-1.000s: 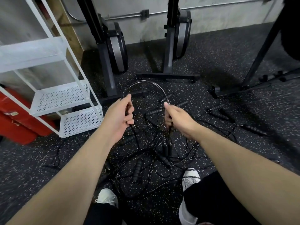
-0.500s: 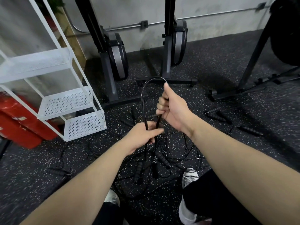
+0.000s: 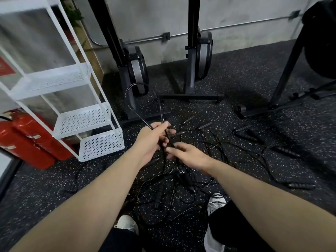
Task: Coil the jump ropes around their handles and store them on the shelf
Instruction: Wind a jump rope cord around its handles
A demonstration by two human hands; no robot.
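Note:
My left hand [image 3: 151,140] grips a black jump rope, whose cord loop [image 3: 133,99] arches up and away from the fist. The rope's two handles [image 3: 181,174] hang together just below my hands. My right hand [image 3: 189,155] sits right beside the left, its fingers around the doubled cord below the left fist. A tangle of other black jump ropes [image 3: 163,190] with ribbed handles lies on the speckled floor under my hands. The white wire shelf [image 3: 94,120] stands at the left, its perforated tiers bare.
Two red fire extinguishers [image 3: 27,137] lie left of the shelf. Black machine stands [image 3: 190,95] rise along the back wall, and another frame [image 3: 283,84] stands at the right. More loose handles [image 3: 245,135] are scattered to the right. My white shoes [image 3: 216,202] are near the pile.
My right hand came down from the top of the loop to the cord beside my left hand. My left hand rose slightly, and the loop now leans to the left.

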